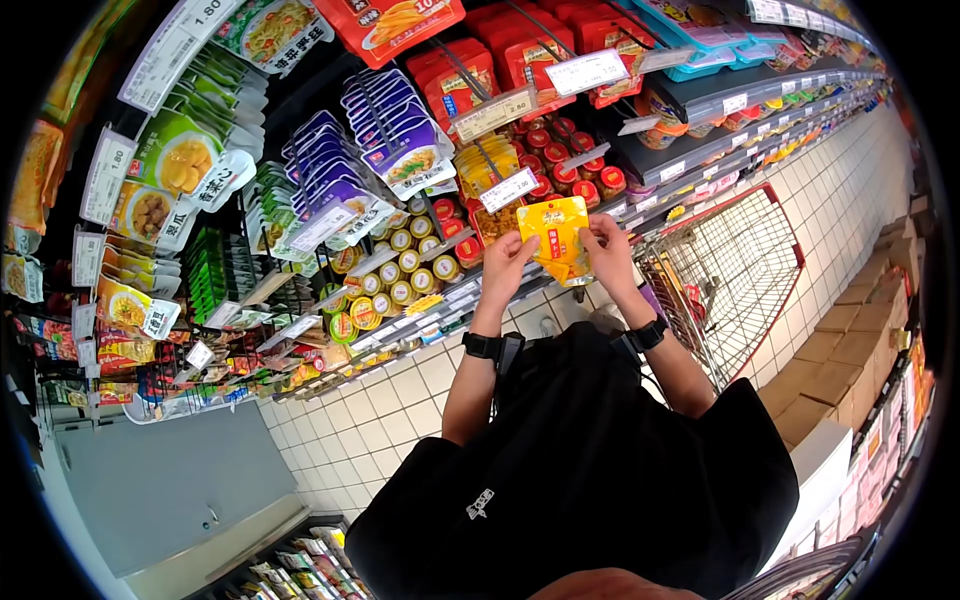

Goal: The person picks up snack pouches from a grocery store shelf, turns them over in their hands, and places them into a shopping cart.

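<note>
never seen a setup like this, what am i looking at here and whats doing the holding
There's no robot: these are a person's own bare hands. This single picture comes from a camera worn on their head, looking forward and down, with a very wide, curved view. The left hand and right hand hold a yellow packet between them. Beyond are store shelves with purple packets and red-lidded jars. A wire shopping cart stands to the right on the tiled floor.
</note>
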Tool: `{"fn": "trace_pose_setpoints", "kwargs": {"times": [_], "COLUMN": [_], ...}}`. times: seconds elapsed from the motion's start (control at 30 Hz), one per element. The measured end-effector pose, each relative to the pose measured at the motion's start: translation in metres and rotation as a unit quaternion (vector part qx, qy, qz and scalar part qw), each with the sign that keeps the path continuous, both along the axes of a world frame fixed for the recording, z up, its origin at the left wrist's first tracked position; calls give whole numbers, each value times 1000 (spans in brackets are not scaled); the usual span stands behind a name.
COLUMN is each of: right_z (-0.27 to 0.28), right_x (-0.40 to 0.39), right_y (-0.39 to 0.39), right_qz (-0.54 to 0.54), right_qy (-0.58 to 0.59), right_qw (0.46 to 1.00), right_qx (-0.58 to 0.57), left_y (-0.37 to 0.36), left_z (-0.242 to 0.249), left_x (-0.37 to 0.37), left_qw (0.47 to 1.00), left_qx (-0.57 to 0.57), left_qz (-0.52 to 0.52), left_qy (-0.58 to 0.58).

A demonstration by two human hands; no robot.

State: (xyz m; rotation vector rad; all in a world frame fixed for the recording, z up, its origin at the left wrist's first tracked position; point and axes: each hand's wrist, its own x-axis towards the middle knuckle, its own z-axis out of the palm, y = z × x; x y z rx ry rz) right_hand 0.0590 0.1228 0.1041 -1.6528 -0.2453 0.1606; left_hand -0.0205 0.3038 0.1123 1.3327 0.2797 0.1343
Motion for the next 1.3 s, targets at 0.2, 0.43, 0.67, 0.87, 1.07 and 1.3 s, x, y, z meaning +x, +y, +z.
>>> {"fn": "trace_pose_setpoints", "kwargs": {"times": [0.2, 0.43, 0.67, 0.87, 1.07, 1.3], "right_z": [58, 90, 78, 65, 82, 75], "right_x": [-19, -36, -36, -24, -22, -21], "right_y": [-10, -12, -7, -13, -16, -17], "right_qz": [-12, 7, 109, 120, 100, 101], "right_qy": [24, -142, 55, 246, 339, 334], "right_qw": [999, 987, 991, 921, 828, 844], "right_qx": [31, -74, 55, 277, 436, 406], "left_y": [-10, -14, -36, -43, -46, -34], "left_z": [29, 50, 69, 73, 77, 65], "left_x": [-7, -11, -12, -13, -5, -8], "left_qw": [1000, 997, 995, 996, 959, 995], "left_qx": [-25, -73, -63, 69, 238, 98], "left_qz": [-13, 12, -48, -23, 96, -22], "left_qy": [-8, -35, -59, -44, -122, -27]}}
